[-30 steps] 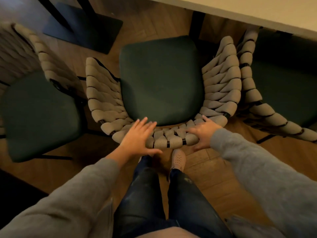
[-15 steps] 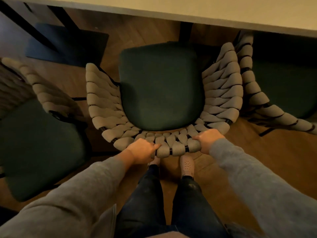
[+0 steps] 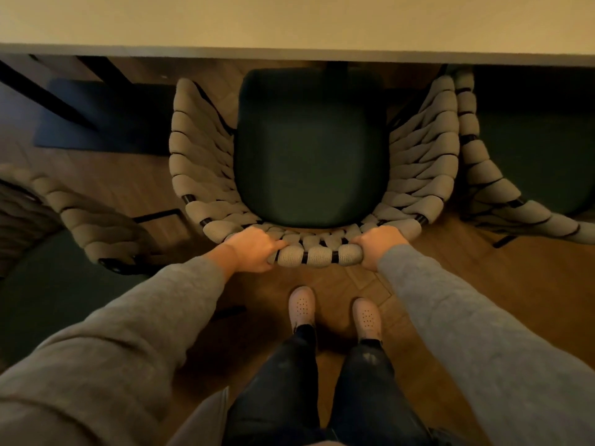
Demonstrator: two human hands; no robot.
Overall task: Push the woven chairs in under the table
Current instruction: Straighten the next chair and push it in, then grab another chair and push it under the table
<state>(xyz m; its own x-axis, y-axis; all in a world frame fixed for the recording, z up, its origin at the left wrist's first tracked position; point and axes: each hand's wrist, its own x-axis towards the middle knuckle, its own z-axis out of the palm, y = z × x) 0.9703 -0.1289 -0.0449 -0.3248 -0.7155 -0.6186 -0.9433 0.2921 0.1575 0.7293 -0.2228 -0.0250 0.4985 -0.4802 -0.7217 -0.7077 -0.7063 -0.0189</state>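
The left hand (image 3: 254,249) and right hand (image 3: 378,246) each grip the back rim of the middle woven chair (image 3: 309,149), fingers curled over it. Its seat front reaches just under the near edge of the surface (image 3: 289,20), with a neighbouring chair (image 3: 483,175) just beside its right.

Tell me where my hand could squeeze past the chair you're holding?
Bare floor opens between the middle chair and the left chair. The other side is crowded: its woven arm sits close beside the right chair, no gap showing.
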